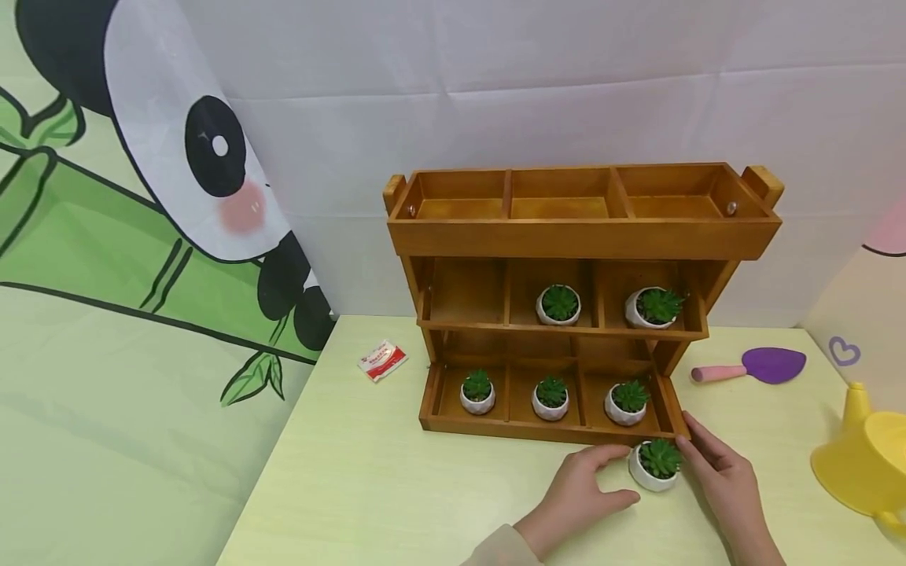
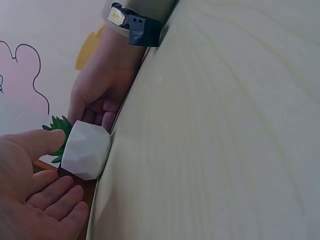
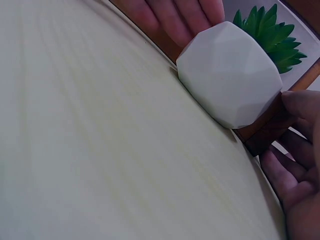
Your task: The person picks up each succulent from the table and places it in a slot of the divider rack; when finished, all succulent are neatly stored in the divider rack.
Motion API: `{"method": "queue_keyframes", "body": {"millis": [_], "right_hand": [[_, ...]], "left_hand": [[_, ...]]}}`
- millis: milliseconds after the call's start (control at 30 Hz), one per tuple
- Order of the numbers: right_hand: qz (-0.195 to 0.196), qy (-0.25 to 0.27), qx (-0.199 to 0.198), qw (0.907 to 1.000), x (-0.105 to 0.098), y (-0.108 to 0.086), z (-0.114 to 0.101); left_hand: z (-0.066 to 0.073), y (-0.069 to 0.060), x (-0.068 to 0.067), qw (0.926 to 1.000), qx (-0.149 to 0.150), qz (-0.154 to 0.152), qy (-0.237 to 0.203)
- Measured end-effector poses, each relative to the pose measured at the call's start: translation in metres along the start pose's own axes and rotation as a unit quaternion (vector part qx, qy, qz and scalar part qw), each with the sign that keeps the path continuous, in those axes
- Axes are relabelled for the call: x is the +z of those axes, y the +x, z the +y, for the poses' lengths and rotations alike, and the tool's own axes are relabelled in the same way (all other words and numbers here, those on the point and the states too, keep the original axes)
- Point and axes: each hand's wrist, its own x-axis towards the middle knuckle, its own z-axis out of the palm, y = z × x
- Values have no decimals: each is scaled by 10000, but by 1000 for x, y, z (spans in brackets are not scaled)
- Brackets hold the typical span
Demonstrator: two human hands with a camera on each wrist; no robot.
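Observation:
A small potted succulent (image 1: 654,465) in a white faceted pot (image 3: 230,75) stands on the table before the shelf's lower right corner. My left hand (image 1: 583,491) is spread at the pot's left, thumb and fingers apart; in the left wrist view the left hand (image 2: 37,185) has its thumb beside the green leaves. At the pot's right, my right hand (image 1: 729,479) holds the front right corner of the wooden shelf (image 1: 545,431), thumb at the front and fingers along the side. Similar potted succulents sit in the bottom tier's compartments and two of the middle tier's.
A purple hand trowel (image 1: 773,365) with a pink handle lies right of the shelf. Nearer, at the right edge, stands a yellow watering can (image 1: 859,464). A red and white packet (image 1: 383,361) lies left of the shelf. A pale cloth (image 1: 538,102) hangs behind.

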Motion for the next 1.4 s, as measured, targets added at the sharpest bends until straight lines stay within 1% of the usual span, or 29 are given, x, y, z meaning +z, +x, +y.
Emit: {"method": "queue_keyframes", "body": {"millis": [100,233,400,633,733,867,967,1133,1200,1300,1400], "right_hand": [[-22,83,-81,9999,0,0,0],[8,290,-308,9991,1,0,2],[5,731,-600,9955,3,1,5],[-75,1239,-605,9904,3,1,8],[-173,1618,-597,9849,3,1,7],[-266,1961,-583,9785,3,1,7],[-245,1812,-578,9814,3,2,7],[-81,1206,-610,9908,2,2,7],[-17,988,-670,9929,3,2,7],[9,907,-728,9932,3,1,7],[-2,937,-733,9929,4,1,7]], "left_hand": [[0,3,3,9999,-23,35,135],[-2,6,7,9995,-23,79,299],[-1,9,10,9990,-27,113,436],[3,13,15,9985,-92,153,520],[3,14,17,9984,-112,135,543],[4,16,19,9982,-185,115,563],[4,18,21,9977,-242,151,613],[7,20,24,9963,-285,238,775],[7,21,27,9958,-276,283,830],[7,22,30,9950,-244,358,899],[8,23,33,9947,-238,424,907]]}}
